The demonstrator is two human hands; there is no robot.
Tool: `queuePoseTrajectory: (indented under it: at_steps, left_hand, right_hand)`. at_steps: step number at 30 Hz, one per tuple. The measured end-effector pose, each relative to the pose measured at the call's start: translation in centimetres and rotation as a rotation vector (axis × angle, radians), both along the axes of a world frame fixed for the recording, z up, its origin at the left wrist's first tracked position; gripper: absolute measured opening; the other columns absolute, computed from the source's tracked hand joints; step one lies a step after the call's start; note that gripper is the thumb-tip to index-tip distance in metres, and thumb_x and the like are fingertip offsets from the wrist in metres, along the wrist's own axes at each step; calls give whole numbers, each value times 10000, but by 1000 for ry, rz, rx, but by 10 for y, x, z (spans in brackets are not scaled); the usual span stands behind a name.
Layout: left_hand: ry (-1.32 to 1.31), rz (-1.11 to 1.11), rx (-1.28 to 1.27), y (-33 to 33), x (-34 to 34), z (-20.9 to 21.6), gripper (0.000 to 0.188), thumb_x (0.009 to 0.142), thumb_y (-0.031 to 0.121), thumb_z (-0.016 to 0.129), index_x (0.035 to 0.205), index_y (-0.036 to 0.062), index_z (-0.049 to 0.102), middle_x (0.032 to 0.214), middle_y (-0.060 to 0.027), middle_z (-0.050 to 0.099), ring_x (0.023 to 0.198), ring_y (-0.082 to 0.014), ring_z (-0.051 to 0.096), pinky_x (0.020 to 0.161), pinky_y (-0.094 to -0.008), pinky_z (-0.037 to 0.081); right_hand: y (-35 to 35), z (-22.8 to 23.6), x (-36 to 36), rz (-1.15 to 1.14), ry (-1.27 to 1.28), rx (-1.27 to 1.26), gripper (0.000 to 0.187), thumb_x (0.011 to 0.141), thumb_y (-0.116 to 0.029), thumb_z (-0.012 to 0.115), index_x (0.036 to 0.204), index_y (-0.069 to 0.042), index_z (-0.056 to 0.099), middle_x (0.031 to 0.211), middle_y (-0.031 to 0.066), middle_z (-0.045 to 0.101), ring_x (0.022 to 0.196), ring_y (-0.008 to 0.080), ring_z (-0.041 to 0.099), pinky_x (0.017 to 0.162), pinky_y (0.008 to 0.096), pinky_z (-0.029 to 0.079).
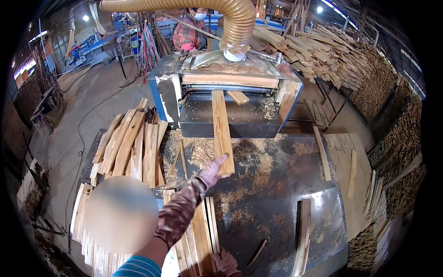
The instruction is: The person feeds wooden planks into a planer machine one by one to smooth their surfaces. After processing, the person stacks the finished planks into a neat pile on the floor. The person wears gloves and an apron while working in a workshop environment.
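Note:
My left hand, in a patterned glove, is closed on the near end of a long wooden board. The board's far end lies in the opening of a planer, over its dark bed. A second, shorter board pokes out of the same opening just to the right. Low in the picture, my gloved right hand lies with bent fingers against the right edge of a row of wooden boards; its grip is partly hidden.
Under the boards is a dark metal table scattered with shavings. More boards are stacked at its left, and a lone strip lies at right. A ribbed hose rises from the planer; behind stands a masked person beside a large wood pile.

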State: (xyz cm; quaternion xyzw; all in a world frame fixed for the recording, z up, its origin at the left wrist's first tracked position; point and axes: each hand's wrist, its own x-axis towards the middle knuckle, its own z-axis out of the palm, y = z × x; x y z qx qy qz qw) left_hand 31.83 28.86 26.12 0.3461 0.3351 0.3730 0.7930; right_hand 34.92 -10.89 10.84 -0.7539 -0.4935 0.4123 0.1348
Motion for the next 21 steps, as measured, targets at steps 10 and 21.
queuePoseTrajectory:
  at_steps: [10, 21]
  left_hand:
    - [140, -70, -56, -171, -74, -63, 452, 947, 242, 638, 1301, -31, 567, 1202, -106, 662, 1088, -209, 631, 993, -340, 478]
    - [584, -236, -110, -331, -132, -124, 437, 900, 208, 729, 1290, 64, 595, 1121, -46, 679, 1022, -155, 632, 842, -289, 525]
  right_hand:
    - [23, -25, 41, -335, 550, 209, 473, 1001, -378, 560, 1248, 23, 607, 1122, 138, 700, 1021, 229, 662, 864, 343, 524]
    - [86, 97, -25, -298, 259, 194, 843, 751, -327, 798, 1407, 13, 392, 1282, 248, 580, 1051, 366, 622, 913, 414, 508]
